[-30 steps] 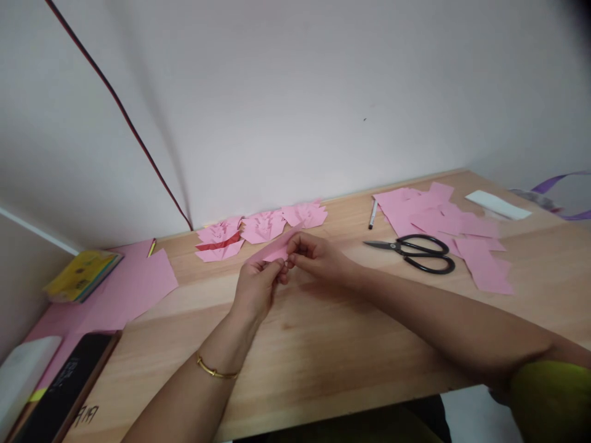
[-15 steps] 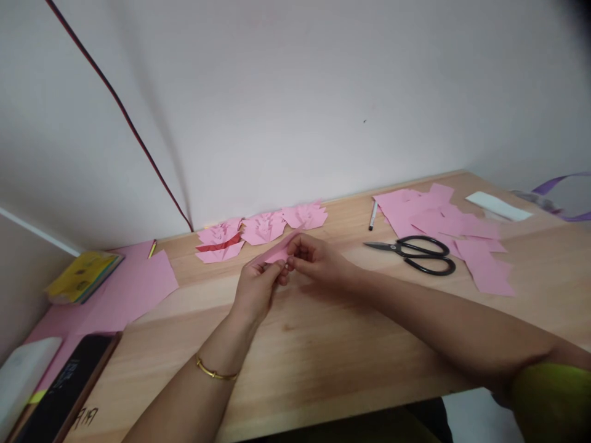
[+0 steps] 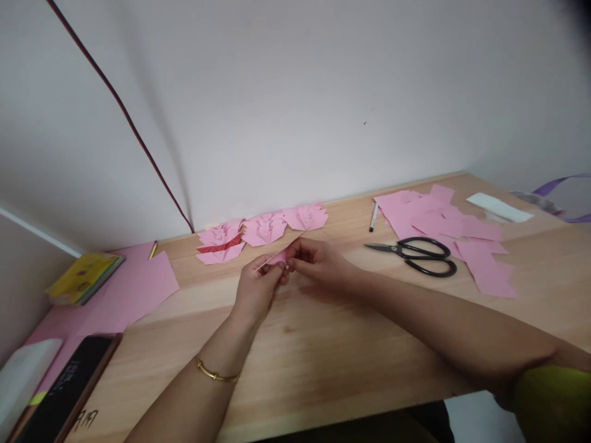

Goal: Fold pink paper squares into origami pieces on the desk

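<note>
Above the middle of the table, both hands pinch one small folded piece of pink paper [image 3: 277, 258]. My left hand [image 3: 259, 284] grips its left side, thumb on top. Against its right side, the bent fingers of my right hand [image 3: 314, 258] are closed, close to the left thumb. A tiny white spot shows between the fingertips; what it is I cannot tell. Behind the hands lie several pink paper cut-outs [image 3: 264, 229] with jagged edges, and a red strip [image 3: 220, 244] crosses the left one.
Black-handled scissors [image 3: 409, 252] lie to the right, near a pen [image 3: 373, 216] and pink paper scraps [image 3: 480, 267]. A white strip [image 3: 499, 207] is at the far right. On the left are pink sheets [image 3: 152, 280], a yellow packet [image 3: 83, 277] and a black box [image 3: 69, 381].
The pink paper has tipped lower between the fingers, so its upper part no longer stands out behind the right hand. Both hands stay in nearly the same place.
</note>
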Demonstrator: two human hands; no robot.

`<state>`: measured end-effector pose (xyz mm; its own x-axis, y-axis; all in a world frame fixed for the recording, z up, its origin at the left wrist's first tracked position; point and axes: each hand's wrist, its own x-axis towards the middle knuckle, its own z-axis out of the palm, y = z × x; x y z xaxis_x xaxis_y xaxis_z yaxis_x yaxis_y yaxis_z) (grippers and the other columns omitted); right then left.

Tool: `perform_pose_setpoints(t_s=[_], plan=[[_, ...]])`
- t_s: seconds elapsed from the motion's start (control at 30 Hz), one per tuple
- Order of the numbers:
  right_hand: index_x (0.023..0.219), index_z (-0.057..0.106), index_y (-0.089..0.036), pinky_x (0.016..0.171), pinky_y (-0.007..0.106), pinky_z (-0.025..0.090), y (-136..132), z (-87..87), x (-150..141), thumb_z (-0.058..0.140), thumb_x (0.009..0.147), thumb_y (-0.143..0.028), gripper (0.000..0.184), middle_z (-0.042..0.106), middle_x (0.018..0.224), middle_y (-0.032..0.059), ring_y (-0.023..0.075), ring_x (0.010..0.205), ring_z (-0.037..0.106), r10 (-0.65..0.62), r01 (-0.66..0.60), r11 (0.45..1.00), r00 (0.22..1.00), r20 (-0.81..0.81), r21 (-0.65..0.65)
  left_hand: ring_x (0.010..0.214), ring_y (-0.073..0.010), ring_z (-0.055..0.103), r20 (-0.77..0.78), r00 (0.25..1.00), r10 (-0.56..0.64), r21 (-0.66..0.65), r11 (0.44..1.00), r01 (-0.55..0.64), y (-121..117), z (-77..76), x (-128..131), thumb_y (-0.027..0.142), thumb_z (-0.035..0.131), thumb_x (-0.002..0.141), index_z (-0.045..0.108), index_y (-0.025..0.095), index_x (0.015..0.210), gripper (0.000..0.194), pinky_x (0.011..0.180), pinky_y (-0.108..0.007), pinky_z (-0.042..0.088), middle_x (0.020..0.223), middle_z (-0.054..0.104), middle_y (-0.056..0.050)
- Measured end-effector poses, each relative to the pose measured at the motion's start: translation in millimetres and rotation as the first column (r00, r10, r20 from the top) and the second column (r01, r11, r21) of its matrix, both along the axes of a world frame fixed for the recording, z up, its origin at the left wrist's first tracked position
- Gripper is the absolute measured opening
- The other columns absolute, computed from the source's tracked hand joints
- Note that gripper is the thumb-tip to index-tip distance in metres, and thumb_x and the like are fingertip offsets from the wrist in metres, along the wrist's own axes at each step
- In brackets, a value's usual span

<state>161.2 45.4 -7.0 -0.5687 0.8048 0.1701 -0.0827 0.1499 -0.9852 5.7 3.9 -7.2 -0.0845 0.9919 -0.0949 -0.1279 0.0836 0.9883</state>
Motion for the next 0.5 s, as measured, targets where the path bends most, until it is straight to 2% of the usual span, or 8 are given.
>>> perform_pose_setpoints(t_s=[0.27, 0.5], plan=[[0.077, 0.053, -0.017, 0.068, 0.027, 0.047, -0.7, 2.5, -1.9, 0.057, 0.08, -0.02, 0.005, 0.066, 0.072, 0.0007, 0.013, 0.071, 0.062, -0.031, 0.031, 1.0, 1.0, 0.002, 0.007, 0.056, -0.0092, 0.051, -0.043, 0.999, -0.001, 0.006, 1.0, 0.001, -2.8, 0.9, 0.5, 0.026, 0.067, 0.07, 0.064, 0.013, 0.07, 0.013, 0.058, -0.022, 0.039, 0.061, 0.06, -0.001], [0.078, 0.052, -0.018, 0.065, 0.026, 0.046, 1.4, -0.7, -2.0, 0.058, 0.078, -0.019, 0.006, 0.064, 0.072, 0.0001, 0.0123, 0.069, 0.06, -0.062, 0.061, 0.998, 0.998, 0.021, 0.021, 0.055, -0.009, 0.052, -0.003, 1.0, 0.014, -0.01, 1.0, -0.014, -2.5, 1.3, 2.5, 0.025, 0.068, 0.069, 0.065, 0.012, 0.072, 0.013, 0.057, -0.022, 0.04, 0.062, 0.061, -0.001]])
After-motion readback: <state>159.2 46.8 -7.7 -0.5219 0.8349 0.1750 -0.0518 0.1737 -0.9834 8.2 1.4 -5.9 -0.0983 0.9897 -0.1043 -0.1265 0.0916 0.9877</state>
